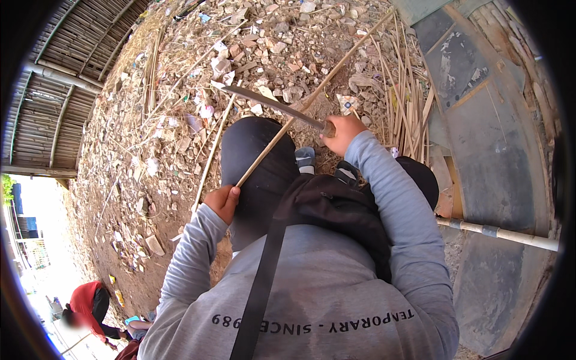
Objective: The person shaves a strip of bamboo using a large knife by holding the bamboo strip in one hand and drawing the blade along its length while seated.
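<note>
My left hand [222, 203] is closed around the near end of a long, thin bamboo strip [262, 157], in front of my left knee. The strip slants up and away to the right, over the rubble. In my right hand [345, 133] is the handle of a machete [270, 103]. Its long blade points left and crosses the strip; whether the edge touches it I cannot tell. Another bamboo strip [213, 150] lies just beyond my left hand, beside the knee. My legs are bent, with a black bag [327, 204] at my waist.
Broken tile and stone rubble [282, 48] covers the ground ahead. Several split bamboo strips [411, 117] lie to the right, near dark worn panels [498, 150] and a pale pole [501, 234]. A bamboo-slat wall [66, 90] stands at left. A person in red [89, 306] bends at lower left.
</note>
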`<act>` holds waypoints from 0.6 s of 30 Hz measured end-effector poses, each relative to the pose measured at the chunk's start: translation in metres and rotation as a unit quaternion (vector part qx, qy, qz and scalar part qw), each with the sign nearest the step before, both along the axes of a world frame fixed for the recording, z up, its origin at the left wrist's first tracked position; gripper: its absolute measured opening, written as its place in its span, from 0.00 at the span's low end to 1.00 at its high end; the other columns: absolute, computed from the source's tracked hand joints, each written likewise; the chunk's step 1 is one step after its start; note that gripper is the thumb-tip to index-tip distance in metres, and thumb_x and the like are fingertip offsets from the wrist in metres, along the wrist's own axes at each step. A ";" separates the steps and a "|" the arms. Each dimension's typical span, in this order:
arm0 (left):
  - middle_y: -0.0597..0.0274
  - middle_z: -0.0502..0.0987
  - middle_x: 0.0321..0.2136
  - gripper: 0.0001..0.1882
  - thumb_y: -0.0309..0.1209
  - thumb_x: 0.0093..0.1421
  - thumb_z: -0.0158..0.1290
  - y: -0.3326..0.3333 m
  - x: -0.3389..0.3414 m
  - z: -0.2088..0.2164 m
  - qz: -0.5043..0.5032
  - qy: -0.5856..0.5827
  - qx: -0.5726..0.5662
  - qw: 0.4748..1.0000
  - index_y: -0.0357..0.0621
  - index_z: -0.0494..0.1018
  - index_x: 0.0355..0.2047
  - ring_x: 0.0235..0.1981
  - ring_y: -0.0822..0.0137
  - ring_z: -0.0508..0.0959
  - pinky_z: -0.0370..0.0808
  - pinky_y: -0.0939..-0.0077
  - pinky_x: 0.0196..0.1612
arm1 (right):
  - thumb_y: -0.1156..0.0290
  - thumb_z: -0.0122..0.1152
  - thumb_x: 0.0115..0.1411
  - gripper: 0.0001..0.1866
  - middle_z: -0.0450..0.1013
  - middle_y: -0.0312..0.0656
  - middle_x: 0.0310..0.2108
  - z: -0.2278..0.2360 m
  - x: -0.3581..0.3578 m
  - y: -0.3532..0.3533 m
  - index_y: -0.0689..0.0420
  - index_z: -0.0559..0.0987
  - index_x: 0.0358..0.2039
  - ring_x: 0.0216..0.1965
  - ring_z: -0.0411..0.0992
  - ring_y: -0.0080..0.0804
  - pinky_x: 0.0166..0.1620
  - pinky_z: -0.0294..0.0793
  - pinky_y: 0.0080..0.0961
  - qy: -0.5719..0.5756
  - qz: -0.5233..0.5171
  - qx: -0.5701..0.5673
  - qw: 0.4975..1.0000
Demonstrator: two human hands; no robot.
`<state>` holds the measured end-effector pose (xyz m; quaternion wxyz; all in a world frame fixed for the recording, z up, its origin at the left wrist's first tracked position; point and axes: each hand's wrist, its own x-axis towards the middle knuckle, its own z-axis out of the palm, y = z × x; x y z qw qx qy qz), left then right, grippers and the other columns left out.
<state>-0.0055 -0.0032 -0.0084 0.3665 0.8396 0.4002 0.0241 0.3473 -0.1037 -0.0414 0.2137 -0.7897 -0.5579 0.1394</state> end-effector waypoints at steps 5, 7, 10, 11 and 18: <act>0.50 0.74 0.17 0.24 0.45 0.68 0.41 0.001 0.000 0.003 0.011 0.003 -0.023 1.000 0.37 0.71 0.24 0.22 0.50 0.76 0.71 0.61 0.28 | 0.63 0.64 0.46 0.14 0.76 0.47 0.25 0.022 -0.011 0.001 0.54 0.77 0.33 0.32 0.76 0.50 0.37 0.75 0.45 -0.088 0.015 -0.012 0.996; 0.49 0.74 0.17 0.24 0.45 0.68 0.41 0.000 -0.001 0.004 0.008 0.000 -0.020 1.000 0.37 0.71 0.25 0.22 0.50 0.76 0.71 0.61 0.28 | 0.63 0.64 0.46 0.13 0.76 0.47 0.25 0.027 -0.020 0.002 0.53 0.76 0.31 0.32 0.76 0.50 0.37 0.74 0.45 -0.108 0.059 -0.038 0.992; 0.49 0.74 0.18 0.24 0.45 0.68 0.41 -0.001 0.000 0.003 0.006 0.005 -0.006 1.000 0.37 0.71 0.26 0.23 0.49 0.76 0.71 0.60 0.28 | 0.62 0.65 0.46 0.13 0.76 0.47 0.26 0.029 -0.018 0.005 0.52 0.76 0.31 0.33 0.76 0.50 0.37 0.75 0.45 -0.142 0.075 -0.012 0.987; 0.48 0.74 0.18 0.23 0.44 0.68 0.40 -0.003 0.000 0.003 0.009 0.018 0.004 1.000 0.37 0.71 0.26 0.23 0.48 0.76 0.71 0.60 0.29 | 0.62 0.65 0.46 0.13 0.76 0.47 0.26 0.023 -0.012 0.007 0.52 0.76 0.31 0.33 0.76 0.50 0.37 0.75 0.45 -0.137 0.077 -0.012 0.988; 0.47 0.74 0.18 0.23 0.44 0.68 0.40 -0.001 0.003 0.004 0.015 0.027 0.003 1.000 0.38 0.71 0.26 0.24 0.46 0.76 0.71 0.58 0.29 | 0.61 0.65 0.47 0.16 0.77 0.51 0.29 0.016 -0.001 0.006 0.54 0.78 0.36 0.34 0.75 0.52 0.39 0.75 0.44 -0.087 -0.028 -0.016 0.996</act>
